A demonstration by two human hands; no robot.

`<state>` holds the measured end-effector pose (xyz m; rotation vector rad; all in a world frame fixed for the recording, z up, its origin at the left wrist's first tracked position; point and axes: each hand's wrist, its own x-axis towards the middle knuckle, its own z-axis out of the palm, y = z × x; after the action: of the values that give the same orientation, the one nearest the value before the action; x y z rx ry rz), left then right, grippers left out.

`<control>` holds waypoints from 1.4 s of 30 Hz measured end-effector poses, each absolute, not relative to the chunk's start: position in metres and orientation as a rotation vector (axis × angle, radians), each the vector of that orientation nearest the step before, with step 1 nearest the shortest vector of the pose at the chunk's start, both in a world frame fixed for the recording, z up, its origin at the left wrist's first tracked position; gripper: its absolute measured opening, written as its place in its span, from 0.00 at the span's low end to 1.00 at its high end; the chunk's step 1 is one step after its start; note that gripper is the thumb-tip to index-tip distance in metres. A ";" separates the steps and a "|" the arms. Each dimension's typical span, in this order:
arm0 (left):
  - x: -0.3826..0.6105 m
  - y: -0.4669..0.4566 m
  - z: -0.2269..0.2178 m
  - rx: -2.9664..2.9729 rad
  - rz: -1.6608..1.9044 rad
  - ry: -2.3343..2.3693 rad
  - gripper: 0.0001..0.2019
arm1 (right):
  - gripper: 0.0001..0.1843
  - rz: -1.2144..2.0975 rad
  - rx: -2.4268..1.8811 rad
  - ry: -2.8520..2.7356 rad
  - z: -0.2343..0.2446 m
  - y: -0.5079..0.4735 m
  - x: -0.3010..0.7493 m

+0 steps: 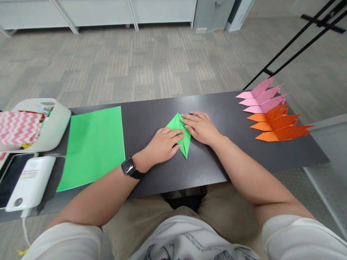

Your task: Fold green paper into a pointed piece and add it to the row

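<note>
A folded green paper piece (184,143), pointed at both ends, lies in the middle of the dark tabletop (206,166). My left hand (162,146) rests flat on its left half, fingers stretched over the fold; a black watch sits on that wrist. My right hand (201,127) lies flat on its upper right part, fingertips pressing the paper near the top point. Both hands hold the paper down and neither grips it.
A flat green paper sheet (93,146) lies at the left. A white basket (55,126) with patterned papers, a white power bank (29,184) and a phone sit at the far left. Folded pink pieces (261,97) and orange pieces (276,126) lie at the right.
</note>
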<state>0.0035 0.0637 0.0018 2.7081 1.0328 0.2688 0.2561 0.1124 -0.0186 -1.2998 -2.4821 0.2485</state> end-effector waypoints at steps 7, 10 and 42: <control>0.001 0.065 -0.001 2.700 0.290 1.011 0.23 | 0.19 0.253 -1.234 -2.372 0.000 0.098 0.277; 0.002 0.065 -0.002 2.703 0.295 1.007 0.24 | 0.18 0.281 -1.201 -2.473 0.010 0.077 0.283; 0.004 0.063 0.000 2.718 0.276 1.052 0.24 | 0.25 0.135 -1.230 -2.500 -0.010 -0.012 0.260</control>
<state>0.0037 0.0635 -0.0001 2.7178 1.0518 0.2763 0.2600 -0.0120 -0.0096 -1.2299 -2.4999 0.1346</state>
